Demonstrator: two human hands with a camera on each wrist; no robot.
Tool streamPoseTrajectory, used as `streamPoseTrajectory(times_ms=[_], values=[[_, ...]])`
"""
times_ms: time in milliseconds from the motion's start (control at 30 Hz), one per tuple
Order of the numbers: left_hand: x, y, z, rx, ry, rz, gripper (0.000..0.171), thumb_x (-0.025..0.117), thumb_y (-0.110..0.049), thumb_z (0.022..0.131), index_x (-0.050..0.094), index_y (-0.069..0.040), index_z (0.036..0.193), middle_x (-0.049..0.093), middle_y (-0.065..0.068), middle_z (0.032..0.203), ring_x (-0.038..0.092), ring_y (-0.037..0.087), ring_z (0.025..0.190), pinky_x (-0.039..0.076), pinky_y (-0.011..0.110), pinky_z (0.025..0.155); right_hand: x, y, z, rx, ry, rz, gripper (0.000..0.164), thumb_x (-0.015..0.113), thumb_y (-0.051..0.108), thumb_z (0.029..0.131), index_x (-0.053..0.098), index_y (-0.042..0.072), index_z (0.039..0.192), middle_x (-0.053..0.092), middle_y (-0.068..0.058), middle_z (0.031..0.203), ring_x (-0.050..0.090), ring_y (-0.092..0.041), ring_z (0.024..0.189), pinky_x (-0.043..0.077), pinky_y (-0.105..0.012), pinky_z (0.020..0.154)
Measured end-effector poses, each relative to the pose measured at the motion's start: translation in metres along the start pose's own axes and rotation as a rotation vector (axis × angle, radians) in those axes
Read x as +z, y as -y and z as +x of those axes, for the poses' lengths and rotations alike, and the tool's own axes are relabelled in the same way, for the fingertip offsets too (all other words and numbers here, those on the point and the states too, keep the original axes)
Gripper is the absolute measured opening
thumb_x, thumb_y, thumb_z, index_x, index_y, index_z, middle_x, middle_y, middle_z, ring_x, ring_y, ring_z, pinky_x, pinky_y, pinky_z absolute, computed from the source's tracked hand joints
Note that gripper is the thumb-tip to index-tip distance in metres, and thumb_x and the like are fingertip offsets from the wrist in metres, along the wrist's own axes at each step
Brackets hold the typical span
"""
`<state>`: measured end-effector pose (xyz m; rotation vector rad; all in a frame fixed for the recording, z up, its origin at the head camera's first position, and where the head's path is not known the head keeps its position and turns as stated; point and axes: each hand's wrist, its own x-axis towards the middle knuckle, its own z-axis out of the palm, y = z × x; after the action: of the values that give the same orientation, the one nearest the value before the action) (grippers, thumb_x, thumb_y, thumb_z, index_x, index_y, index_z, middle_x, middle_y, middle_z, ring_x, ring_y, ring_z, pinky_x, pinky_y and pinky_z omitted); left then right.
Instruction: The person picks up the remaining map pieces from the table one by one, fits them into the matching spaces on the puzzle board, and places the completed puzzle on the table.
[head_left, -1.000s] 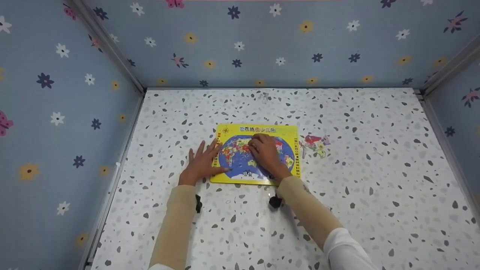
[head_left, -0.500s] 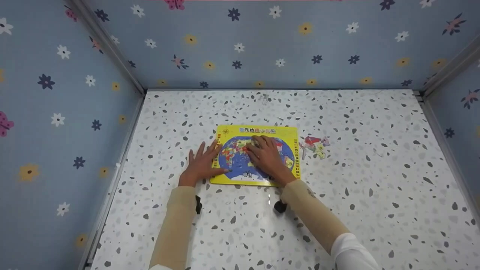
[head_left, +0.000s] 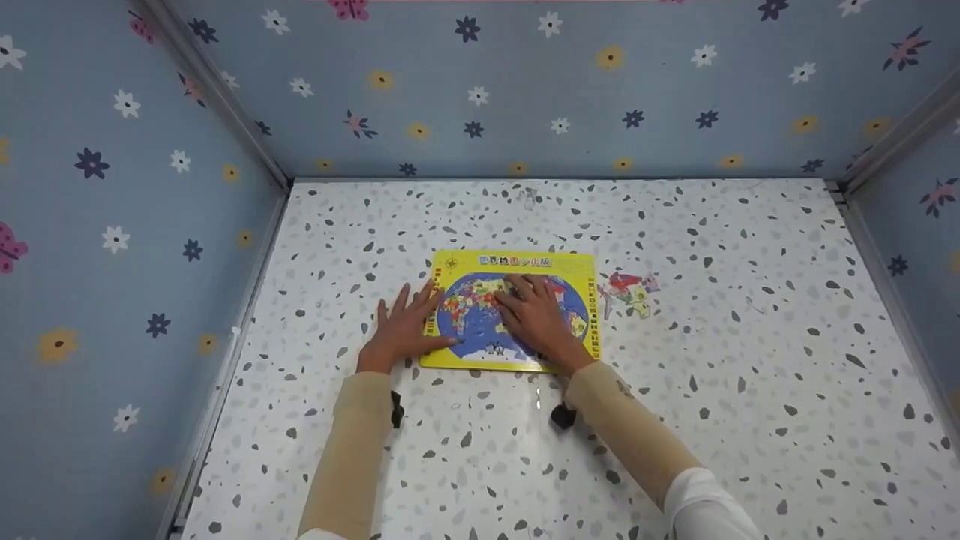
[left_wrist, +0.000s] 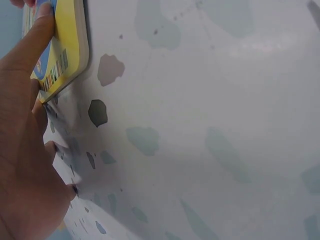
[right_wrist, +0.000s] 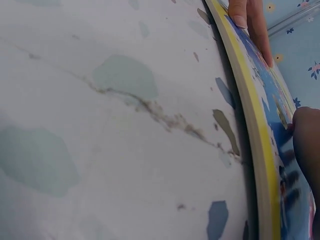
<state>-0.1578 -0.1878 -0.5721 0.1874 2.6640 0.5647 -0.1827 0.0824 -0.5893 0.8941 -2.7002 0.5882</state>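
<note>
A yellow-bordered world map puzzle board point(head_left: 574, 262) lies flat on the speckled table in the head view. My left hand point(head_left: 405, 326) spreads over its left edge; in the left wrist view the thumb point(left_wrist: 37, 37) lies on the board and the other fingers reach down beside it. On the upper middle of the blue map rests my right hand point(head_left: 541, 321), fingers extended and slightly bent, covering part of the map. From the right wrist view, that hand point(right_wrist: 309, 145) shows only partly, low over the map surface.
Several loose map pieces point(head_left: 624, 282) lie in a small cluster just right of the board. A small clear scrap point(head_left: 530, 196) is near the back of the table. Flower-patterned walls point(head_left: 517, 90) close in the back and both sides.
My right hand has shifted slightly down and right on the map, its fingers flattening a little. The left hand stays put, and so does the board.
</note>
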Motion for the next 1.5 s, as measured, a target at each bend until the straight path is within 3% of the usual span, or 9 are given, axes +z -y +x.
streamPoseTrajectory(times_ms=[300, 500, 767, 1133, 1500], values=[[-0.004, -0.004, -0.003, -0.009, -0.005, 0.0, 0.103, 0.06, -0.077, 0.072, 0.009, -0.04, 0.153, -0.003, -0.013, 0.161, -0.012, 0.026, 0.149, -0.013, 0.062, 0.114, -0.004, 0.005, 0.003, -0.021, 0.018, -0.121, 0.034, 0.052, 0.031, 0.098, 0.064, 0.018, 0.127, 0.052, -0.008, 0.14, 0.043, -0.033, 0.13, 0.029, -0.05, 0.109], [-0.004, -0.004, -0.004, 0.011, -0.011, 0.002, 0.102, 0.061, -0.075, 0.073, 0.01, -0.038, 0.153, -0.001, -0.012, 0.162, -0.011, 0.027, 0.149, -0.012, 0.063, 0.113, -0.002, 0.006, 0.005, -0.046, -0.019, -0.166, 0.03, 0.057, 0.028, 0.096, 0.067, 0.019, 0.123, 0.056, -0.009, 0.134, 0.046, -0.033, 0.125, 0.033, -0.051, 0.106], [-0.002, -0.003, -0.003, -0.004, -0.007, 0.001, 0.103, 0.061, -0.076, 0.072, 0.009, -0.039, 0.153, -0.003, -0.013, 0.161, -0.012, 0.027, 0.149, -0.013, 0.062, 0.113, 0.001, 0.002, 0.0, -0.063, -0.045, -0.137, 0.03, 0.058, 0.027, 0.095, 0.067, 0.019, 0.124, 0.056, -0.012, 0.133, 0.047, -0.035, 0.122, 0.033, -0.053, 0.104], [-0.001, -0.001, -0.003, 0.012, -0.015, -0.012, 0.103, 0.061, -0.077, 0.071, 0.01, -0.039, 0.153, -0.002, -0.014, 0.161, -0.012, 0.026, 0.149, -0.014, 0.061, 0.113, -0.001, 0.01, 0.0, 0.056, 0.025, -0.102, 0.036, 0.056, 0.032, 0.096, 0.062, 0.021, 0.13, 0.05, -0.007, 0.141, 0.041, -0.03, 0.131, 0.029, -0.049, 0.11], [-0.001, 0.0, -0.001, 0.001, 0.002, 0.008, 0.104, 0.058, -0.08, 0.07, 0.007, -0.042, 0.152, -0.004, -0.015, 0.161, -0.013, 0.025, 0.149, -0.014, 0.061, 0.114, -0.004, 0.009, 0.0, 0.099, -0.048, 0.052, 0.027, 0.062, 0.025, 0.093, 0.068, 0.012, 0.115, 0.055, -0.012, 0.132, 0.045, -0.032, 0.125, 0.033, -0.052, 0.105]])
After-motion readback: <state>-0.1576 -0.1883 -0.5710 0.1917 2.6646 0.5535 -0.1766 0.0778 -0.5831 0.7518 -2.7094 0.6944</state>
